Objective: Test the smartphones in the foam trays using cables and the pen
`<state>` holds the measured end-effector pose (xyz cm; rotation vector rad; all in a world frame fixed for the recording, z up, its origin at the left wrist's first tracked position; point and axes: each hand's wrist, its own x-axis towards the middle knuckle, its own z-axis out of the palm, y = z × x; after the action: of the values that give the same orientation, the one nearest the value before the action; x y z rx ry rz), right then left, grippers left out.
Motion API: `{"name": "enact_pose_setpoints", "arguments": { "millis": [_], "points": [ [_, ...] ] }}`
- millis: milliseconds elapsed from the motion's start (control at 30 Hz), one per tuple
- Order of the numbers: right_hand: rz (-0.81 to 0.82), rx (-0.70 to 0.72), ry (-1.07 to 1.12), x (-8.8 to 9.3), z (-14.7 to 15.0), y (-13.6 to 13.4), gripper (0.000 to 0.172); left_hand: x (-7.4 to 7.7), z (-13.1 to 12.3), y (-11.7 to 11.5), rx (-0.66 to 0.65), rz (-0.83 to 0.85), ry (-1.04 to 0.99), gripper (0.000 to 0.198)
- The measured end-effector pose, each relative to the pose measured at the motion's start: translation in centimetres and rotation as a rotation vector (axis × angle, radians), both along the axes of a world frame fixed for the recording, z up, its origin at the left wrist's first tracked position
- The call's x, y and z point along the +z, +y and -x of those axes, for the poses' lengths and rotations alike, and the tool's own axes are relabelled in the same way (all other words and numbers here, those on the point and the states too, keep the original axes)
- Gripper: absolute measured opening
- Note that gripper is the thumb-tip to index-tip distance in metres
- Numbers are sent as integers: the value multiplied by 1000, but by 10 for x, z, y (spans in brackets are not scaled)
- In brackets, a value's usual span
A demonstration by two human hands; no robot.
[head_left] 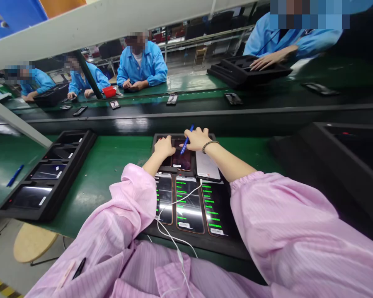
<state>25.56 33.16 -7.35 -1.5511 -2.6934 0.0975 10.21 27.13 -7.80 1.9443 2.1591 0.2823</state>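
A black foam tray (170, 169) lies in front of me, holding several smartphones. My right hand (198, 140) is over its far edge, with a blue pen (187, 140) held between the fingers. My left hand (164, 147) rests at the far left of the tray, fingers and thumb apart, touching a phone or the tray there; its fingertips are partly hidden. Between the hands lies a dark-screened phone (182, 160). A silver phone (207, 166) sits below my right wrist, with a white earphone cable (186, 195) at its lower end. Nearer phones (189, 207) show green text lines.
Another black tray of phones (51, 169) stands at left, beside a blue pen (15, 175). Stacked black trays (317, 153) are at right. Beyond the green bench (112, 153), a conveyor (133, 124) carries phone parts. Co-workers in blue (143, 66) sit opposite.
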Motion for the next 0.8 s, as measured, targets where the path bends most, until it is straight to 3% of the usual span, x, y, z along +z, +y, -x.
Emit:
{"name": "enact_pose_setpoints", "arguments": {
  "millis": [233,400,600,800],
  "points": [
    [-4,41,28,18,-20,-19,39,-5,21,-23,-126,-165,-95,65],
    [18,110,21,15,-15,-37,41,-1,41,-50,-204,-302,-190,59],
    [25,72,2,10,-10,-32,48,8,66,-68,-263,-255,-268,51],
    [-24,-69,34,14,-21,-20,52,2,74,-62,-379,-105,-232,45]
  ]
}}
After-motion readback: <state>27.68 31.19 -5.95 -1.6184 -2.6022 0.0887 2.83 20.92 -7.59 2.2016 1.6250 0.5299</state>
